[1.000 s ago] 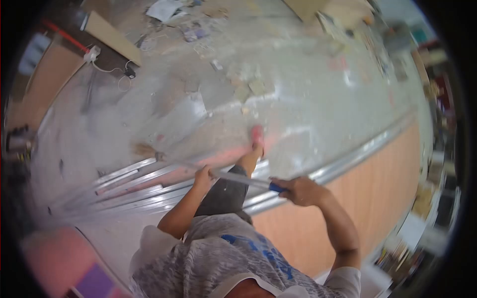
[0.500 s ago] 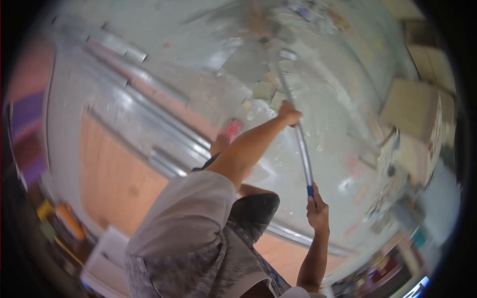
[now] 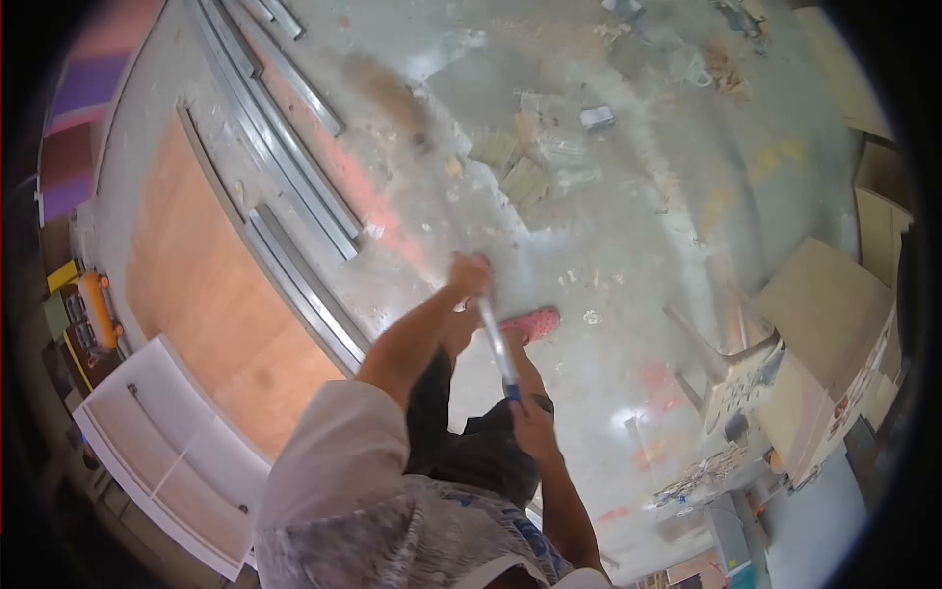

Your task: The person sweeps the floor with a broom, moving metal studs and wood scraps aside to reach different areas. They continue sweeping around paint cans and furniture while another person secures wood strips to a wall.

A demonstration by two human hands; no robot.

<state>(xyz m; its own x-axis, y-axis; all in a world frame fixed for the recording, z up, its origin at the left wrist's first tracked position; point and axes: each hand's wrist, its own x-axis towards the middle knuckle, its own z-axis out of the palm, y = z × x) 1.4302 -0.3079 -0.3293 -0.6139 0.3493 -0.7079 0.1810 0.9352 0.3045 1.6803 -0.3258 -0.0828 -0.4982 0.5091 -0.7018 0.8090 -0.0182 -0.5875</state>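
Note:
My left hand (image 3: 469, 275) is wrapped round the silver handle of a broom (image 3: 497, 344), partway down its length. Nearer my body, my right hand (image 3: 535, 427) grips the handle's top end, just by a blue band. The broom's brown head (image 3: 388, 93) is blurred by motion over the floor, close to the metal channels. To its right lie flat greenish-beige pieces (image 3: 525, 182) among scattered dust and scraps. A small white block (image 3: 597, 118) rests further right.
Long metal channels (image 3: 285, 147) and a wooden board (image 3: 216, 285) lie on the left. A white tray-like piece (image 3: 182, 442) is at lower left. Cardboard boxes (image 3: 819, 304) stand at right, beside a stool-like frame (image 3: 726, 344). A pink shoe (image 3: 533, 324) is on my foot.
The broom has swung left, its head going from the debris at the top centre towards the metal channels. Both my hands moved left with it, and the camera view has shifted.

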